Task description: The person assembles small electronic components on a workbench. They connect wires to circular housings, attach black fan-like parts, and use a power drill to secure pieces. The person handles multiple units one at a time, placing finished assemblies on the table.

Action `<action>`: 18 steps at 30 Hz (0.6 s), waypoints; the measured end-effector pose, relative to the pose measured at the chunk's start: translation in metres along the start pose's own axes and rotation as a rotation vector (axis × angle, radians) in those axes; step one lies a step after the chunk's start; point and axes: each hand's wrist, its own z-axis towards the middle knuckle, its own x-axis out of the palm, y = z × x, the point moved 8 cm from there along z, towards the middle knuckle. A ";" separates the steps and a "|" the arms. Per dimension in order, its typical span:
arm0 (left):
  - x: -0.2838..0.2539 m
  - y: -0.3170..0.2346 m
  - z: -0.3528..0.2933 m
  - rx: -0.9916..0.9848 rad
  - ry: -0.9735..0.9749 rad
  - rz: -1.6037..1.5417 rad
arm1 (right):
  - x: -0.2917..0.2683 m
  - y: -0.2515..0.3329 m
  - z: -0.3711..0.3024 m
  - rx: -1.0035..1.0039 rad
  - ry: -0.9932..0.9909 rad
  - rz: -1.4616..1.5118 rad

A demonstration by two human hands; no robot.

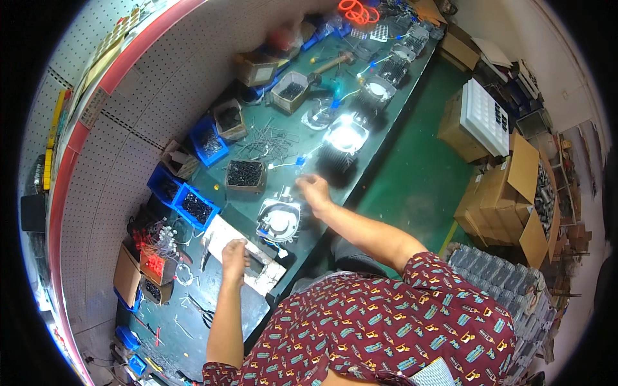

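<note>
One lamp (280, 220) sits between left hand (235, 256) and right hand (314, 192), fingers bent; whether they grip anything, I cannot tell. Loose wires (275, 246) near the left fingers could snag if the lamp turns. Left of the right fingers, a carton (247, 188) holds dark parts (244, 171); beyond the left, a blue bin (211, 219) holds black pieces (196, 206).

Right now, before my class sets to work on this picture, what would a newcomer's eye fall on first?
Probably the glowing white lamp on the green bench, just beyond the right hand. Next might come the unlit lamp unit with its round white centre, lying between that hand and the left hand. The bright orange-red rings stand out too, at the bench's far end.
</note>
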 end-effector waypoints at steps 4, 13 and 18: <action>0.000 -0.090 -0.021 0.252 -0.083 0.099 | 0.027 -0.017 0.029 0.306 0.057 0.378; 0.106 -0.176 -0.045 0.271 -0.078 0.099 | 0.075 0.021 0.021 0.722 0.332 0.983; 0.156 -0.162 -0.020 0.023 -0.143 0.003 | 0.043 0.054 0.001 0.848 0.446 0.825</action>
